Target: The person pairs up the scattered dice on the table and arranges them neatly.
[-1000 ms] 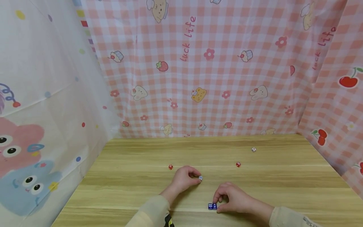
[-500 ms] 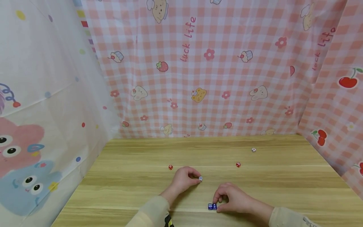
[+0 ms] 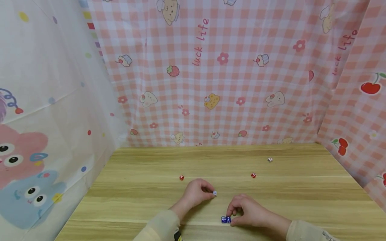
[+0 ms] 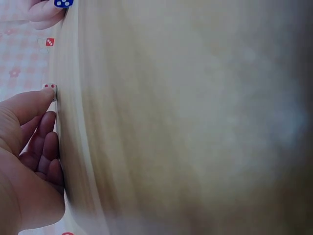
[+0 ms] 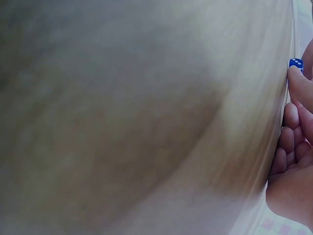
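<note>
My left hand (image 3: 196, 193) pinches a white die (image 3: 214, 193) between thumb and fingertip, low over the wooden table. In the left wrist view that die (image 4: 50, 90) shows red pips on one face, with the thumb over part of it. Two blue dice sit side by side near the front: a left blue die (image 3: 223, 219) and a right blue die (image 3: 228, 220). Thumb and index finger of my right hand (image 3: 248, 211) pinch the right one. The right wrist view shows a blue die (image 5: 296, 63) at the thumb tip; its other fingers are curled.
A red die (image 3: 182, 178) lies beyond my left hand, and another red die (image 3: 253, 175) farther right. At the back right is a second white die (image 3: 270, 160). Printed curtains (image 3: 223, 80) stand along the back and both sides of the table (image 3: 144, 167).
My left hand has shifted a little toward me and slightly right, carrying the white die. The right hand and the blue dice have stayed in place.
</note>
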Motion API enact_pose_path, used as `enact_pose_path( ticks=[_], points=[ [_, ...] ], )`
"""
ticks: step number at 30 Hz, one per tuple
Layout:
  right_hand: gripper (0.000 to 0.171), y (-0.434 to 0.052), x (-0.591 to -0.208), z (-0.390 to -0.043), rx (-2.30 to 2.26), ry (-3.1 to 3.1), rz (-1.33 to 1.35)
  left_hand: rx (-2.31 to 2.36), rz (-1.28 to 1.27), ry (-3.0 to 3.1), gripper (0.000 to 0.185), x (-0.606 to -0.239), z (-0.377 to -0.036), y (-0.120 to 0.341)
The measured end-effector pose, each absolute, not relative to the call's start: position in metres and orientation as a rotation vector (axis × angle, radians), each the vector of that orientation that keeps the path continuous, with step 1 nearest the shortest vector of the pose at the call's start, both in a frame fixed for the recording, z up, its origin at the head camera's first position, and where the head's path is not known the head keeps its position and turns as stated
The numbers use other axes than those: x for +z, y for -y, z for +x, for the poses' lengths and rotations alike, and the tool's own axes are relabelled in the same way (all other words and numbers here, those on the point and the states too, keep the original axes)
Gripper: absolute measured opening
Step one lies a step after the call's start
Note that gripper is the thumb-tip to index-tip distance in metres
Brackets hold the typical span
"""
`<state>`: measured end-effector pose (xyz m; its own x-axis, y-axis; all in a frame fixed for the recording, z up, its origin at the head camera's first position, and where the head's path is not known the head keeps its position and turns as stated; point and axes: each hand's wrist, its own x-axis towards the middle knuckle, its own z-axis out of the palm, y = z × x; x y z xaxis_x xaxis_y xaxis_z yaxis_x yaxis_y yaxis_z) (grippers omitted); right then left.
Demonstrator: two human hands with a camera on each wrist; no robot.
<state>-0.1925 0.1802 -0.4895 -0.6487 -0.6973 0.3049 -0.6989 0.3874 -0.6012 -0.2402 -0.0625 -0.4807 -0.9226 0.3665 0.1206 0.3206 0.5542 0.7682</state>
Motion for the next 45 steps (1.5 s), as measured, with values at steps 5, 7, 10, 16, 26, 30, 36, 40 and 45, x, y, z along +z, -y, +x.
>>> enact_pose_path(
  ticks=[5,7,10,16,26,30,36,40,45],
  points=[
    [0.020,-0.180,-0.490,-0.193,1.131,2.612,1.311,1.302,0.603,-2.715,0.012,-0.479,-0.237,0.061],
    [0.021,-0.180,-0.490,-0.193,1.126,2.604,1.315,1.295,0.614,-2.715,0.012,-0.478,-0.236,0.060],
    [0.021,-0.180,-0.490,-0.193,1.123,2.600,1.322,1.300,0.628,-2.710,0.013,-0.478,-0.234,0.060],
    [0.020,-0.180,-0.489,-0.193,1.112,2.610,1.323,1.306,0.651,-2.693,0.013,-0.480,-0.231,0.057],
    [0.020,-0.180,-0.490,-0.194,1.100,2.585,1.340,1.272,0.701,-2.700,0.012,-0.479,-0.226,0.054],
    [0.020,-0.180,-0.490,-0.193,1.102,2.582,1.336,1.268,0.695,-2.689,0.013,-0.479,-0.224,0.053],
    [0.020,-0.180,-0.488,-0.192,1.145,2.636,1.307,1.270,0.709,-2.674,0.013,-0.479,-0.221,0.050],
    [0.017,-0.182,-0.484,-0.192,1.228,2.682,1.295,1.281,0.707,-2.659,0.013,-0.478,-0.219,0.049],
    [0.014,-0.188,-0.481,-0.193,1.376,2.707,1.294,1.264,0.710,-2.673,0.013,-0.479,-0.219,0.049]
  ],
)
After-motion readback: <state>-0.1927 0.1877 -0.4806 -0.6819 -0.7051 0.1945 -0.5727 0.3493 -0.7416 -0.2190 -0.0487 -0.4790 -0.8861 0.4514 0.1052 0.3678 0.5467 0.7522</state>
